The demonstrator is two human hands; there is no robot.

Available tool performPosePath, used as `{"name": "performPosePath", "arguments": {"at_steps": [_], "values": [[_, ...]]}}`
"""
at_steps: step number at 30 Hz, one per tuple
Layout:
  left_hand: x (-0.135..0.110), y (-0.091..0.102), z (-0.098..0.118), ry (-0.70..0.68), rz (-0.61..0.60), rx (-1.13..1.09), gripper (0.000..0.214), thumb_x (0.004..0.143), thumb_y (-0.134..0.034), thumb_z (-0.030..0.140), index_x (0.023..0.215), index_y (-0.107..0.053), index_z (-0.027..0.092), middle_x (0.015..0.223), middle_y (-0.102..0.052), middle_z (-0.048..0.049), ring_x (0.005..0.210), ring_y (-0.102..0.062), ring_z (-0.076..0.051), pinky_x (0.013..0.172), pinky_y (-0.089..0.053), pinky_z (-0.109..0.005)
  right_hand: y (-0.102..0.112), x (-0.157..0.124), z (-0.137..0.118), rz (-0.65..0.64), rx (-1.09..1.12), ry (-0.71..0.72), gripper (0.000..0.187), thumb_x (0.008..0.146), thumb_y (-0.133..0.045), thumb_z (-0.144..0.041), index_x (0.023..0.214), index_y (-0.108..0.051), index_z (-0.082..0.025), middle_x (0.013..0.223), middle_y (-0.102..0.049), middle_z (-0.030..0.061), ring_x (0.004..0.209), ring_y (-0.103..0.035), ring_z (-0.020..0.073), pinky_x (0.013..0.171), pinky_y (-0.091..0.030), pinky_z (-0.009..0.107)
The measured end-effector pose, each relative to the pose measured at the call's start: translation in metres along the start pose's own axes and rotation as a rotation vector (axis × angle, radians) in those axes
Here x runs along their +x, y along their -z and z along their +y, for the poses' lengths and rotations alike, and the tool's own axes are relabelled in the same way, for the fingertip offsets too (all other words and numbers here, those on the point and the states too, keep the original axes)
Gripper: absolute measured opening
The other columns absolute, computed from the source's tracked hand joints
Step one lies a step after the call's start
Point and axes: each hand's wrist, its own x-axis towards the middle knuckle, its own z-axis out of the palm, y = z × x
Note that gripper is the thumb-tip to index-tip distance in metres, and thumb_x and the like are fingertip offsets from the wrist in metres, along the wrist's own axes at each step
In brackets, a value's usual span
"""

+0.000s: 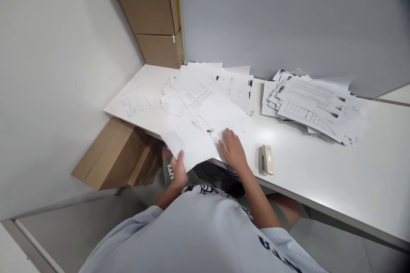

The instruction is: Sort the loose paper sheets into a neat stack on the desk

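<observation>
My left hand (179,169) is closed on the near-left edge of a white paper sheet (194,147), thumb on top. That sheet juts over the table's front edge and its far part overlaps other papers. My right hand (233,149) rests palm down by the table edge, just right of the sheet, its fingers stretched forward and thumb apart; nothing shows in it. Beyond both hands spreads a loose pile of printed papers (233,85), one bearing a table-like grid. To the right of my right hand lies a cream stapler (267,160).
A second untidy paper stack (314,98) sits at the back right of the white table (346,179). Cardboard boxes (147,6) are piled at the back left corner, and another carton (107,153) stands below the table's left end. Walls border the left and back.
</observation>
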Motion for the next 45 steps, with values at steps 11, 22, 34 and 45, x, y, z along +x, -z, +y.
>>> {"name": "performPosePath", "arguments": {"at_steps": [11,22,34,45], "values": [[0.006,0.039,0.019,0.271,-0.196,-0.065,0.051,0.068,-0.080,0.032,0.114,-0.064,0.017,0.115,-0.072,-0.0117,0.113,-0.065,-0.029,0.099,-0.052,-0.042,-0.006,0.043,-0.008,0.144,-0.121,0.033,0.065,0.097,-0.028,-0.048,0.148,-0.030,-0.008,0.159,-0.020,0.0213,0.149,-0.012,0.0323,0.117,-0.017,0.058],[-0.022,-0.005,0.028,0.181,-0.588,-0.033,0.063,0.069,-0.081,0.038,0.126,-0.060,0.021,0.120,-0.069,-0.0097,0.123,-0.059,-0.030,0.105,-0.048,-0.046,-0.020,-0.088,-0.048,0.273,0.539,0.076,0.060,0.092,-0.047,-0.051,0.144,-0.033,-0.023,0.128,-0.053,0.0165,0.111,-0.059,0.0257,0.088,-0.053,0.044],[0.047,-0.058,0.060,-0.046,-0.525,0.126,0.070,0.069,-0.081,0.036,0.132,-0.052,0.027,0.112,-0.070,-0.0082,0.113,-0.064,-0.025,0.098,-0.053,-0.041,0.023,-0.060,0.001,0.700,0.497,-0.111,0.032,0.089,-0.052,-0.049,0.106,-0.053,-0.022,0.097,-0.062,0.0095,0.093,-0.062,0.0238,0.086,-0.051,0.043],[0.071,-0.054,0.055,-0.272,-0.554,0.275,0.050,0.061,-0.084,0.038,0.102,-0.063,0.019,0.099,-0.069,-0.0045,0.096,-0.064,-0.021,0.085,-0.052,-0.030,-0.022,-0.045,-0.022,0.599,0.799,-0.230,0.035,0.091,-0.052,-0.042,0.118,-0.052,-0.020,0.110,-0.064,0.0096,0.102,-0.061,0.0211,0.089,-0.050,0.038]]}}
